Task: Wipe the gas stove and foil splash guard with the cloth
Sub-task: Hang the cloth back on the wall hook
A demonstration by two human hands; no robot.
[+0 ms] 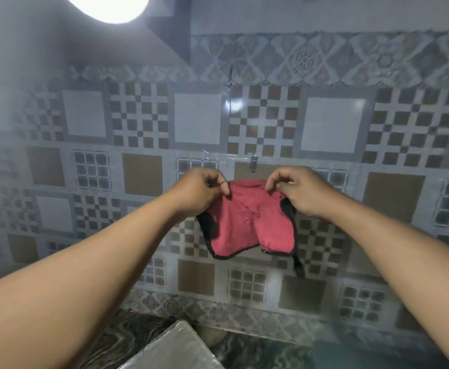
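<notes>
A pink cloth with a black edge hangs in front of the wall, held up by both hands. My left hand pinches its upper left corner, and my right hand pinches its upper right corner. A black strap of the cloth dangles at the lower right. Behind it stands the foil splash guard, a shiny sheet printed with a tile pattern and taped at its seams. Only a grey metal corner shows at the bottom; I cannot tell whether it belongs to the gas stove.
A bright round lamp glares at the top left. A dark marbled counter runs along the foot of the wall. Clear tape strips cross the guard just above my hands.
</notes>
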